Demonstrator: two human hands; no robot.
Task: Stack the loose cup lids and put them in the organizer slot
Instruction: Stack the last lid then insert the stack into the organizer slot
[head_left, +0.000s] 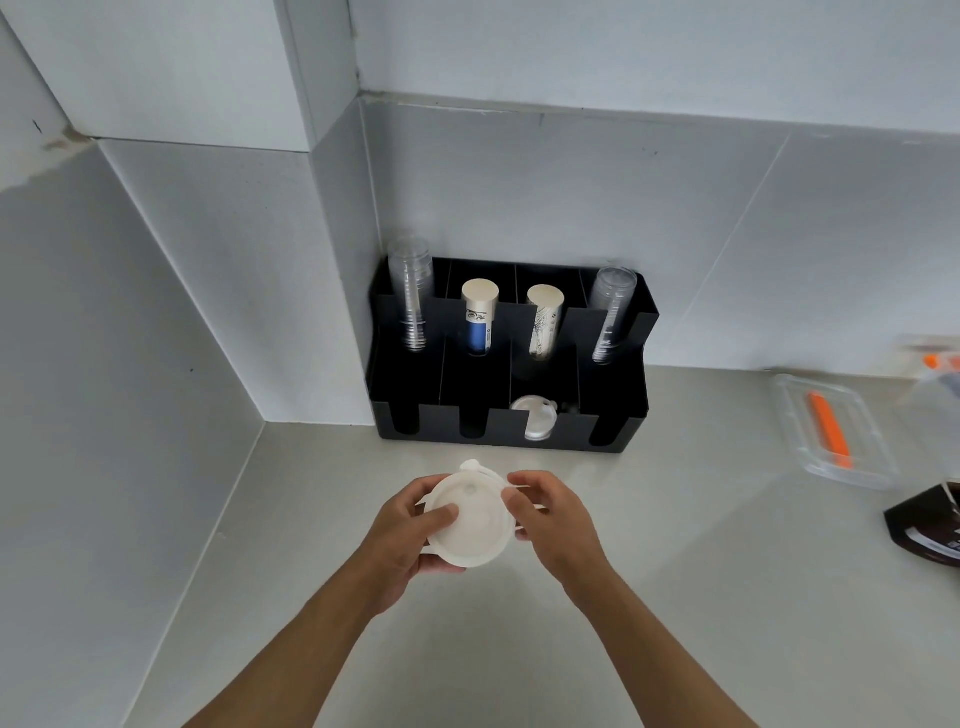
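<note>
A stack of white cup lids (470, 525) is held between both hands above the counter, in front of the organizer. My left hand (405, 540) grips the stack from the left and underneath, thumb on top. My right hand (550, 519) pinches its right rim. The black organizer (618, 415) stands in the wall corner. White lids (535, 418) lie in its third front slot from the left. The other front slots look dark and I cannot see anything in them.
The organizer's back slots hold two stacks of clear cups (413, 296) and two stacks of paper cups (480, 322). A clear plastic container (831, 436) with an orange item sits at the right, and a dark pouch (930, 525) lies near the right edge. Grey counter (675, 597) spreads around my hands.
</note>
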